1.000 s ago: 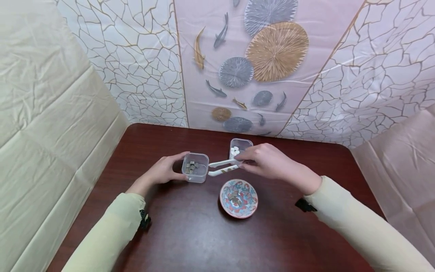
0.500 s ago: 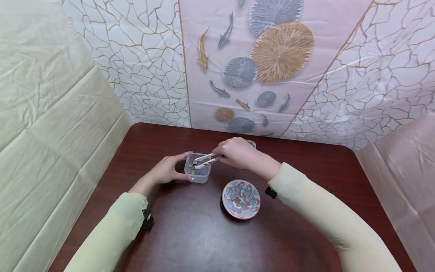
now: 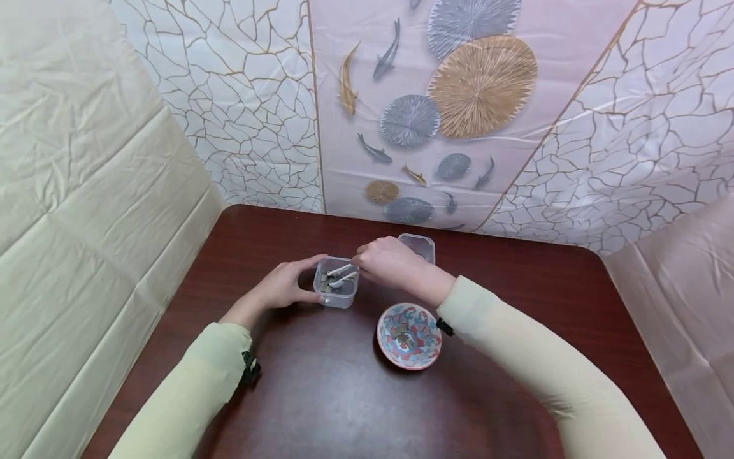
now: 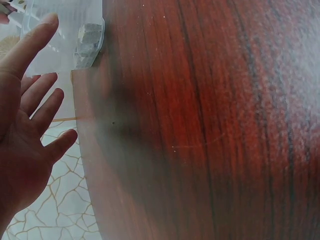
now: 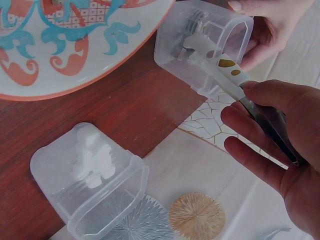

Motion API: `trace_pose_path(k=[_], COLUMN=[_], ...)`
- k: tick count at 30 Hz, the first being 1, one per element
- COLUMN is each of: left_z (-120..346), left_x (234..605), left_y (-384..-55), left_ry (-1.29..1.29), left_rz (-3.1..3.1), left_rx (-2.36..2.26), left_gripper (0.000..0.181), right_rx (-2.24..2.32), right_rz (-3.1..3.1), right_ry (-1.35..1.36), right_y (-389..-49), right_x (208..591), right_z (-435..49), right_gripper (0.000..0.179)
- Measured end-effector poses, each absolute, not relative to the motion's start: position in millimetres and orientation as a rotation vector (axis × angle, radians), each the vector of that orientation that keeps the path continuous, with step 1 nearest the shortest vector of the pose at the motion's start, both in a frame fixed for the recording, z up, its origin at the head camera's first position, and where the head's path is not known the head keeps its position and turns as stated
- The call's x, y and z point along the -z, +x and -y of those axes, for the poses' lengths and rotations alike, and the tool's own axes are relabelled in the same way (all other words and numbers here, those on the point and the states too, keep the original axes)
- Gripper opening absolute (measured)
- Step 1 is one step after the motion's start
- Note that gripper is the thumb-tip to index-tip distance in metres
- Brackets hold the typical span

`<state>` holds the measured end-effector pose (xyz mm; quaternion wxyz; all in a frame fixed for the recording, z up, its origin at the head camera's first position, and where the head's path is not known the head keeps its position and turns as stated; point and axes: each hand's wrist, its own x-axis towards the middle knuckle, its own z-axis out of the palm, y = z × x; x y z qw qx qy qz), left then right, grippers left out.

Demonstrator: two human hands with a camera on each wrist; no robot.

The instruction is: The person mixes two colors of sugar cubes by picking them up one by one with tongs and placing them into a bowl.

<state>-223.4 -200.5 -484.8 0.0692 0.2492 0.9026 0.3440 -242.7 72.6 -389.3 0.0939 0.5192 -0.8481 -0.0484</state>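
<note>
My left hand (image 3: pixel 282 285) holds a clear plastic box (image 3: pixel 339 302) by its sides, between thumb and fingers. Small grey-brown square pieces (image 4: pixel 89 39) lie in the box; in the left wrist view the thumb and fingers are spread about its wall. With my right hand (image 3: pixel 391 261) I grip a pair of tongs (image 5: pixel 220 75), white at the front with gold spots and metal at the back. Their tips are inside the box among the pieces. Whether a piece sits between the tips cannot be told.
A patterned bowl (image 3: pixel 425 349) with a few brownish pieces in it stands nearer me, right of the box. A second clear box (image 5: pixel 100 205) with white pieces stands behind my right hand. The dark wooden table (image 3: pixel 321 395) ends at a patterned cloth wall.
My right hand has moved left from beside the second box, bringing the tongs into the held box. The left hand keeps its hold on the box, and the view has shifted slightly.
</note>
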Motion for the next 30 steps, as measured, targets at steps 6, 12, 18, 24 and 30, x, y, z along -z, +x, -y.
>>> trace_pose_path(k=[6, 12, 18, 24, 30], left_z=[200.3, 200.6, 200.4, 200.2, 200.4], left_x=[486.5, 486.0, 486.0, 486.1, 485.3], left_y=[-224.4, -224.7, -225.1, -225.3, -224.2], left_ry=[0.751, 0.748, 0.753, 0.746, 0.753], left_rz=[-2.717, -2.718, -2.716, -2.718, -2.718], left_rx=[-1.034, -1.030, -1.032, -1.022, -1.028], left_gripper=[0.093, 0.094, 0.094, 0.094, 0.093], right_rx=[0.168, 0.150, 0.133, 0.121, 0.184], right_rz=[2.515, 2.545, 2.566, 2.592, 2.599], right_ry=[1.550, 1.545, 1.529, 1.538, 1.557], right_y=[-240.2, -239.3, -244.2, -245.2, -240.5], right_x=[388.2, 389.1, 390.3, 385.7, 381.8], right_z=[-70.8, -73.6, -71.7, -65.1, -59.3], right_gripper=[0.009, 0.001, 0.004, 0.008, 0.003])
